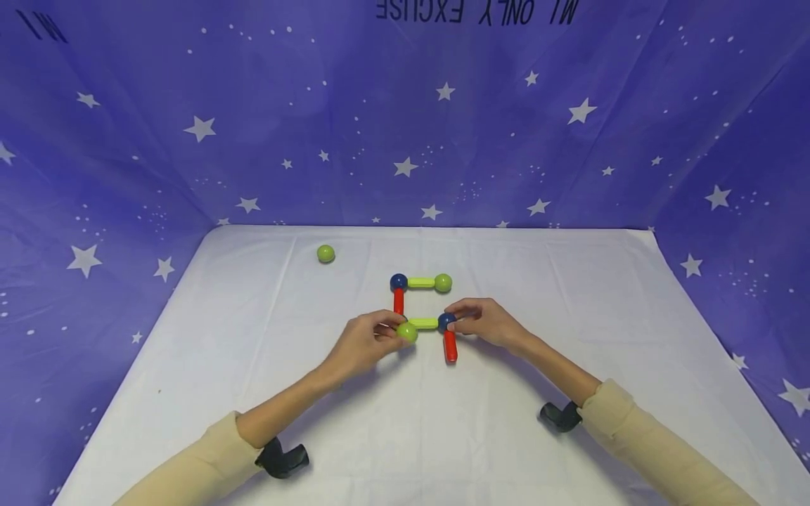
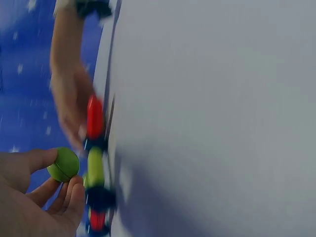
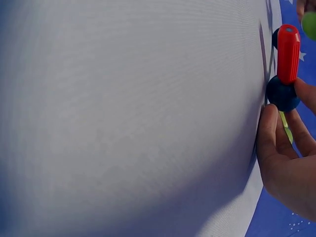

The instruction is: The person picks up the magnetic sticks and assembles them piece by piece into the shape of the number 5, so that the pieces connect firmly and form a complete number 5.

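Note:
A green ball [image 2: 64, 164] is pinched between the thumb and fingers of my left hand [image 1: 365, 344]. In the head view it overlaps the lower left corner of a joined shape, where the left wrist view shows a dark blue ball [image 2: 100, 197]. My right hand [image 1: 487, 322] grips another blue ball [image 3: 283, 94] at the lower right corner. From that ball a red rod [image 1: 450, 346] points toward the person. A yellow-green rod [image 1: 422, 323] links both lower corners. Farther back, a red rod [image 1: 399, 302], a blue ball [image 1: 399, 282], a yellow-green rod [image 1: 420, 282] and a green ball [image 1: 443, 282] continue the shape.
One loose green ball [image 1: 325, 254] lies at the back left of the white-covered table [image 1: 506, 450]. Purple star-printed cloth [image 1: 354, 133] stands behind and beside the table. Each wrist carries a black strap-like piece, such as the left one [image 1: 281, 458].

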A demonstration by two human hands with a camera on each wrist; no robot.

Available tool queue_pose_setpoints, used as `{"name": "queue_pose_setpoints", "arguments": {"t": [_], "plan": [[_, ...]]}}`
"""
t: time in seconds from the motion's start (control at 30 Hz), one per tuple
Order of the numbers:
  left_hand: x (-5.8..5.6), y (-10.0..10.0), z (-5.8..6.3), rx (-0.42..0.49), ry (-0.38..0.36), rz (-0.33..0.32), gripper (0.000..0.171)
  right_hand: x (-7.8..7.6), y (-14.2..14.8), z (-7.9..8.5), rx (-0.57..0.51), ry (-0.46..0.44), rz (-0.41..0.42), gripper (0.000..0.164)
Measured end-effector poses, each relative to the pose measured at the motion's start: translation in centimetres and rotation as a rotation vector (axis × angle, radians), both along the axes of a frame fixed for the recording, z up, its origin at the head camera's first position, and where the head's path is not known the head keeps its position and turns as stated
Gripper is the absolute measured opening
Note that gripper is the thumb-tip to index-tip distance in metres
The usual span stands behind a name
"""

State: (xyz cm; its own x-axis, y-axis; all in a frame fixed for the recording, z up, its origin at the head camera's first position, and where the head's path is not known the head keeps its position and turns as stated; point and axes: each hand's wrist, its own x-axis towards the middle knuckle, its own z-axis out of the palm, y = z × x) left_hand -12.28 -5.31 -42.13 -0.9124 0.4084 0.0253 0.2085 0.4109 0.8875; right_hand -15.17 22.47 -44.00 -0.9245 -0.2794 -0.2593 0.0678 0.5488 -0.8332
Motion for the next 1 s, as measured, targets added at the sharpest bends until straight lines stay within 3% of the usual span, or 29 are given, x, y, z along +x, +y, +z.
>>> {"name": "queue_pose_setpoints", "arguments": {"t": [0.13,0.27,0.53,0.8,1.0], "plan": [[1.5,2.1,-0.9,0.025,-0.025,-0.1,0.028,0.0,0.0,-0.1,-0.005,0.004,0.003,0.035],[2.2,3.6,-1.7,0.034,-0.056,-0.149,0.025,0.0,0.0,-0.2,-0.012,0.015,0.009,0.035],[3.0,5.6,-2.6,0.051,-0.069,-0.183,0.023,0.1,-0.1,-0.1,-0.013,0.041,0.019,0.033],[3.3,6.1,-3.0,0.049,-0.037,-0.176,0.024,0.2,0.0,-0.1,-0.008,0.064,0.026,0.034],[3.4,6.3,-3.2,0.049,-0.016,-0.166,0.024,1.5,0.4,-0.1,-0.039,0.061,-0.006,0.044]]}}
